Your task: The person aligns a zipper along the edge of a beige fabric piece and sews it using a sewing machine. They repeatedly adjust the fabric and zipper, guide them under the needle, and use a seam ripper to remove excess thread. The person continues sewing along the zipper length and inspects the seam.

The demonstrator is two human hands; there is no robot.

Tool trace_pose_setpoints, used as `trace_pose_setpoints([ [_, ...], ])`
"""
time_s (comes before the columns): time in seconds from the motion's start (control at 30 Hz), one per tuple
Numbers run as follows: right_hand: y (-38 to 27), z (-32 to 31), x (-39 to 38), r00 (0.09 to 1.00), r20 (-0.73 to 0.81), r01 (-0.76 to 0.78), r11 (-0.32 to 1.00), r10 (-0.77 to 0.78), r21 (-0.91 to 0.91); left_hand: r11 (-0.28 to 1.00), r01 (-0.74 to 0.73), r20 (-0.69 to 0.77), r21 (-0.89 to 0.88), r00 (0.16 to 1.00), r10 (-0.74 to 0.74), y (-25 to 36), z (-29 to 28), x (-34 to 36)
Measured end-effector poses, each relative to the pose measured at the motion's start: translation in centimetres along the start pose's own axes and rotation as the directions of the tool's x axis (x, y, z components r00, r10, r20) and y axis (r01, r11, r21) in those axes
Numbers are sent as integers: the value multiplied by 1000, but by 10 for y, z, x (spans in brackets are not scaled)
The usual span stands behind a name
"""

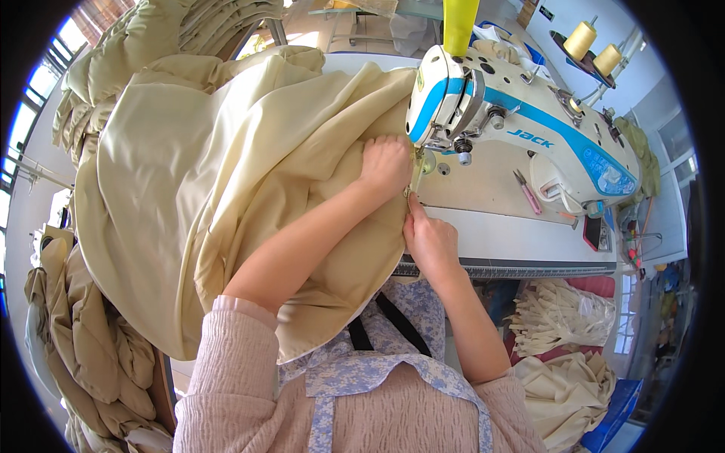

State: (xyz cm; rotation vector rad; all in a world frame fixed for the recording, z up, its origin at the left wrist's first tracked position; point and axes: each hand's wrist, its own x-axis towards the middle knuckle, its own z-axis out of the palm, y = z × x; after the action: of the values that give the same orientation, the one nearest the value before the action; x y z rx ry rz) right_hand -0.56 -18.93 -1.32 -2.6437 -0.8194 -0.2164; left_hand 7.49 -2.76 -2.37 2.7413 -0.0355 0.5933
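Observation:
A large, shiny beige cloth (151,174) spreads over the left of the sewing table and hangs off its front edge in folds. Its right edge runs under the head of a white and blue sewing machine (513,106). My left hand (387,166), fingers curled, grips the cloth just left of the needle area. Lower down, my right hand (433,240) pinches the cloth's edge between thumb and forefinger, the forefinger pointing toward the needle. The needle and presser foot are partly hidden by the machine head and my left hand.
Pink-handled thread snips (527,192) lie on the machine bed. Two cream thread cones (580,39) stand at the back right. Puffy beige pieces (98,332) are heaped at the left. Below the table at right sit a bag of cream strips (559,317) and crumpled cloth (566,392).

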Motion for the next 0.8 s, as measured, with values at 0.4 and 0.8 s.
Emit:
trace_pose_setpoints([
  [0.4,3,-7,-3,987,-27,-138,927,157,350,955,83,196,-286,980,-27,2,-57,-20],
  [0.8,2,1,-4,994,-80,-56,977,74,203,985,-21,55,-171,998,31,9,-41,-33],
])
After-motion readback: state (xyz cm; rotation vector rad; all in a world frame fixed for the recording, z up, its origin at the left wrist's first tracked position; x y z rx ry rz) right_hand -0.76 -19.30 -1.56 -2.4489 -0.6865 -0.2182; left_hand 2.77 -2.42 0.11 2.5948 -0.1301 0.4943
